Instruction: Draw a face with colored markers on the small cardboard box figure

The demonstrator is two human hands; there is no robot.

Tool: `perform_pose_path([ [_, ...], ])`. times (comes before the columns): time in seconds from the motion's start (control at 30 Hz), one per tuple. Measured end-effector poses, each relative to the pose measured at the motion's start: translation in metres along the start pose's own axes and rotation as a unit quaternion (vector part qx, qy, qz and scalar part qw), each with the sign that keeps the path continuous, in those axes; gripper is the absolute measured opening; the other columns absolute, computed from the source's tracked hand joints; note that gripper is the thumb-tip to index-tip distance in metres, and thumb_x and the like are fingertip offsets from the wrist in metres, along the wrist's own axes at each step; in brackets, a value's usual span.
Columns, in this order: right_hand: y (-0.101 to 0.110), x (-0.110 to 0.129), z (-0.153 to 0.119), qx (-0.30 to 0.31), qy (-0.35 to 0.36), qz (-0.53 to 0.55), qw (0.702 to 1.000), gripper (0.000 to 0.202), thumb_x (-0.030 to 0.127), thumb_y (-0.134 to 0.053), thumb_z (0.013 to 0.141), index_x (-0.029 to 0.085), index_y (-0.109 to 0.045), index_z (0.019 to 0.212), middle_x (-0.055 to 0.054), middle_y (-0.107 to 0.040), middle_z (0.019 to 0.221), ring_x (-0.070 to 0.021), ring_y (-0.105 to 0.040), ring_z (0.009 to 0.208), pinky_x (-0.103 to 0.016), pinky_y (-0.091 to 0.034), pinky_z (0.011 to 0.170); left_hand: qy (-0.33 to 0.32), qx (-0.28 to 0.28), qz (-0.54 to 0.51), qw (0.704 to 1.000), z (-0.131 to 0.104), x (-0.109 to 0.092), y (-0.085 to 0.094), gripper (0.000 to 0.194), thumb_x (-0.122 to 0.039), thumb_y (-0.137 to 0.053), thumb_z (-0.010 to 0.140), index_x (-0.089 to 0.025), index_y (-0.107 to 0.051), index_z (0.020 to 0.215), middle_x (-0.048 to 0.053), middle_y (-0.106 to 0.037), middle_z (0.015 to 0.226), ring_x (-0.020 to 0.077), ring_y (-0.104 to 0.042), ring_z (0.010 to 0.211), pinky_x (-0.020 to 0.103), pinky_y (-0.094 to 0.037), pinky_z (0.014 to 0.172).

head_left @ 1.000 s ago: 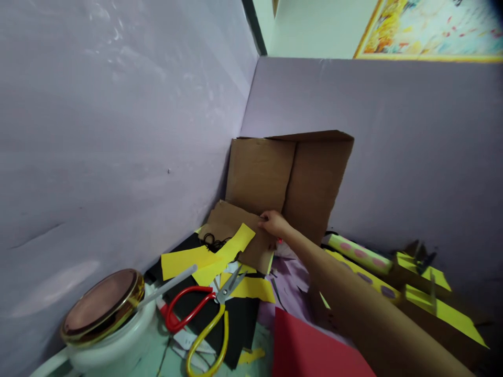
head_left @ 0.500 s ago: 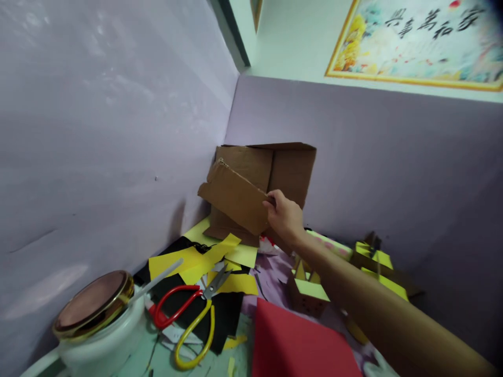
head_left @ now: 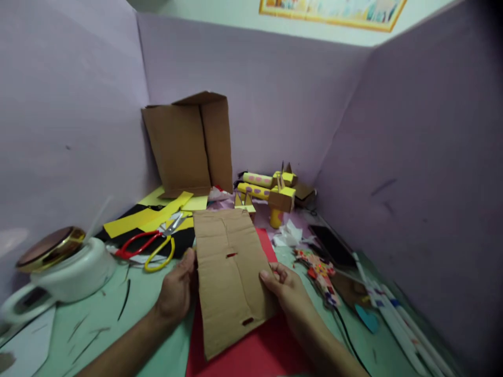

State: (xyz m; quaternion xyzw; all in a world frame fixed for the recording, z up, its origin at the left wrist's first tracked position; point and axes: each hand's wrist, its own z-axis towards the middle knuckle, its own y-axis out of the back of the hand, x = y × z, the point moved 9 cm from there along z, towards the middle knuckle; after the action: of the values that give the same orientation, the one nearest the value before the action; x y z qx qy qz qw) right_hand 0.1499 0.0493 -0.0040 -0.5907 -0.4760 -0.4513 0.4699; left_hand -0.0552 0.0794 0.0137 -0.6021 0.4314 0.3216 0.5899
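Note:
A flat piece of brown cardboard (head_left: 222,283) with two small slots is held tilted over a red sheet (head_left: 255,351). My right hand (head_left: 288,290) pinches its right edge, thumb on top. Along the left edge, my left hand (head_left: 177,288) grips the cardboard, its fingers partly hidden behind it. Scissors (head_left: 157,241) with one red and one yellow handle lie open to the left, on black and yellow paper (head_left: 137,220). Beyond the cardboard stands a small box with yellow paper and pointed pieces (head_left: 244,201).
An open cardboard box (head_left: 181,149) leans at the back left. A white lidded cup (head_left: 84,272) stands left. Yellow spotted paper figures (head_left: 255,189) lie at the back. Right are white tissue (head_left: 288,234), a dark phone (head_left: 333,245), a decorated glue gun (head_left: 320,272) and white tubes (head_left: 408,330).
The cardboard piece has come from the box at the back to the front, over the red sheet. My left hand has come into view and holds it too. The view has turned right and down.

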Motion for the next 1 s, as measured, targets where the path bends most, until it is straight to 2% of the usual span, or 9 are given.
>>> perform_pose_path([
  [0.07,0.002,-0.015,-0.006,0.003,-0.020,0.028,0.999,0.055,0.060,-0.083,0.055,0.021,-0.059,0.085,-0.006,-0.076,0.074,-0.0263,-0.072,0.069,-0.037,-0.055,0.069,0.015,0.009,0.026,1.000,-0.005,0.006,-0.008,0.050,-0.048,-0.084,0.061,-0.014,-0.073,0.096,0.012,-0.079,0.092,0.0352,-0.074,0.092,0.044,-0.060,0.079],
  [0.17,0.004,-0.020,-0.006,0.021,-0.031,0.051,0.998,0.053,0.057,-0.087,0.054,0.022,-0.060,0.084,-0.003,-0.076,0.075,-0.0244,-0.072,0.069,-0.035,-0.055,0.070,0.041,0.018,0.053,0.998,-0.007,0.019,-0.013,0.052,-0.036,-0.089,0.054,-0.012,-0.073,0.098,0.013,-0.079,0.090,0.0348,-0.074,0.087,0.044,-0.060,0.077],
  [0.4,-0.010,-0.014,-0.012,0.138,-0.058,0.060,0.987,0.051,0.044,-0.088,0.058,0.017,-0.073,0.098,-0.010,-0.080,0.093,-0.0277,-0.074,0.087,-0.037,-0.055,0.078,0.076,0.055,0.087,0.992,-0.006,0.039,-0.017,0.055,-0.036,-0.090,0.054,-0.011,-0.073,0.099,0.015,-0.079,0.091,0.0365,-0.073,0.090,0.046,-0.059,0.078],
  [0.53,-0.011,-0.019,-0.009,0.117,-0.069,0.080,0.987,0.046,0.036,-0.088,0.055,0.017,-0.075,0.095,-0.008,-0.080,0.090,-0.0252,-0.074,0.077,-0.036,-0.055,0.075,0.076,0.055,0.090,0.992,-0.008,0.039,-0.018,0.054,-0.033,-0.090,0.056,-0.011,-0.073,0.102,0.014,-0.079,0.093,0.0370,-0.072,0.097,0.047,-0.058,0.085],
  [0.67,-0.009,-0.024,-0.005,0.091,-0.074,0.078,0.990,0.044,0.034,-0.087,0.049,0.014,-0.076,0.087,-0.009,-0.080,0.084,-0.0251,-0.073,0.072,-0.036,-0.054,0.072,0.080,0.058,0.079,0.992,-0.010,0.035,-0.019,0.054,-0.032,-0.089,0.057,-0.011,-0.072,0.103,0.014,-0.079,0.099,0.0370,-0.071,0.102,0.046,-0.057,0.089],
  [0.8,0.000,-0.021,-0.007,0.053,-0.059,0.079,0.994,0.046,0.035,-0.087,0.054,0.016,-0.074,0.094,-0.006,-0.080,0.088,-0.0237,-0.073,0.076,-0.033,-0.054,0.072,0.153,0.127,0.035,0.979,-0.015,0.044,-0.031,0.059,-0.028,-0.090,0.053,-0.010,-0.072,0.106,0.016,-0.078,0.101,0.0376,-0.073,0.095,0.049,-0.058,0.086],
  [0.87,-0.005,-0.020,-0.010,0.073,-0.060,0.095,0.991,0.051,0.033,-0.088,0.054,0.017,-0.072,0.100,-0.007,-0.080,0.093,-0.0242,-0.074,0.079,-0.034,-0.055,0.074,0.179,0.156,0.012,0.971,-0.017,0.048,-0.035,0.059,-0.023,-0.090,0.050,-0.011,-0.072,0.105,0.016,-0.078,0.102,0.0373,-0.073,0.094,0.048,-0.058,0.085],
  [1.0,-0.019,-0.020,-0.017,0.132,-0.084,0.140,0.978,0.059,0.021,-0.089,0.048,0.016,-0.071,0.104,-0.007,-0.080,0.096,-0.0257,-0.074,0.084,-0.037,-0.056,0.080,0.166,0.147,0.008,0.975,-0.016,0.050,-0.032,0.052,-0.020,-0.090,0.049,-0.012,-0.074,0.098,0.014,-0.079,0.098,0.0355,-0.074,0.091,0.045,-0.058,0.083],
])
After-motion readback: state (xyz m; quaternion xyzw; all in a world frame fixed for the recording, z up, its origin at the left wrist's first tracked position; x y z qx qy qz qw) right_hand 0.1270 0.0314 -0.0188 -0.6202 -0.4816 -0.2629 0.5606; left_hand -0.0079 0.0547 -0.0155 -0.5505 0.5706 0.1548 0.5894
